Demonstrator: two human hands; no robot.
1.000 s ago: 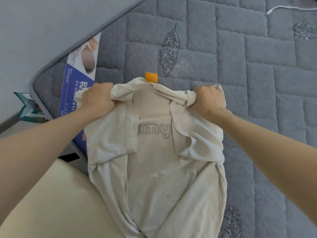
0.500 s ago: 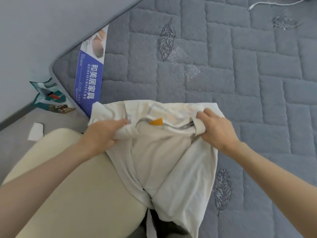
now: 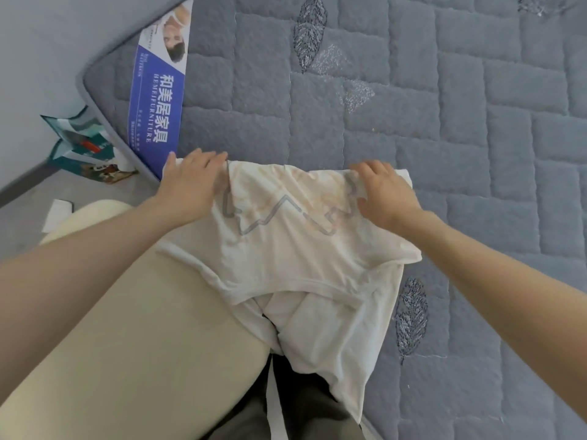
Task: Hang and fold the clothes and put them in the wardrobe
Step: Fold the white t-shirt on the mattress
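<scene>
Two hands meet the shirt (image 3: 286,249) at the mattress (image 3: 444,122) edge: left hand (image 3: 190,185) lies flat, right hand (image 3: 386,195) pinches its fold.

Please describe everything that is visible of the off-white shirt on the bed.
The shirt is off-white, of thin soft cloth, with a grey zigzag print showing faintly. It is folded over, a stitched hem crossing its middle, and creased below. Its upper part lies on the grey quilted mattress; its lower part hangs over the edge toward the person's lap. The left hand presses flat on its upper left corner. The right hand rests on its upper right edge; whether it pinches is unclear.
</scene>
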